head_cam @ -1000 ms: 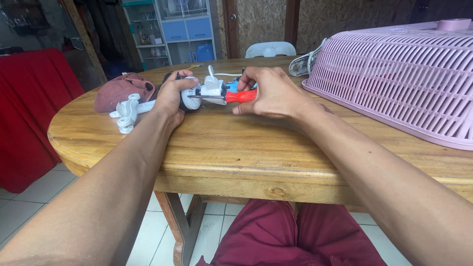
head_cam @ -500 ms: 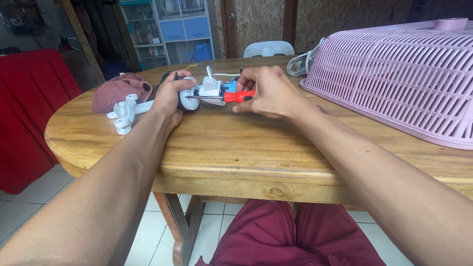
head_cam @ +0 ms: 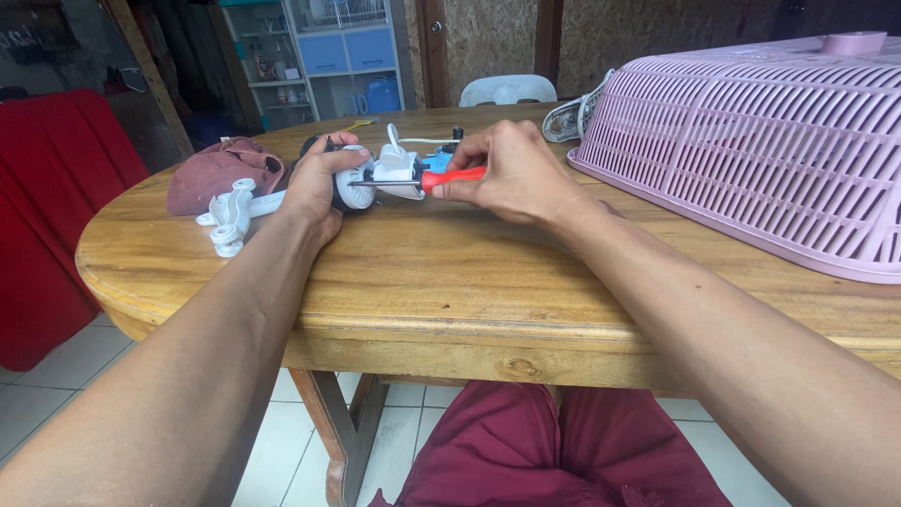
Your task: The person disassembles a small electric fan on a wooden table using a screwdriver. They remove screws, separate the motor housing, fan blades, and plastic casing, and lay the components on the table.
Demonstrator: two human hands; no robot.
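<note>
Head camera: we see our left hand (head_cam: 314, 183) wrapped around a small white motor part (head_cam: 361, 188) near the far left edge of the tabletop (head_cam: 450, 272). Our right hand (head_cam: 511, 174) pinches the red handle of a screwdriver (head_cam: 450, 177), its shaft lying level and pointing left into the part. A maroon cloth (head_cam: 221, 169) and white plastic bracket (head_cam: 228, 214) lie just left; a pink fan grille (head_cam: 751, 141) covers the right side.
</note>
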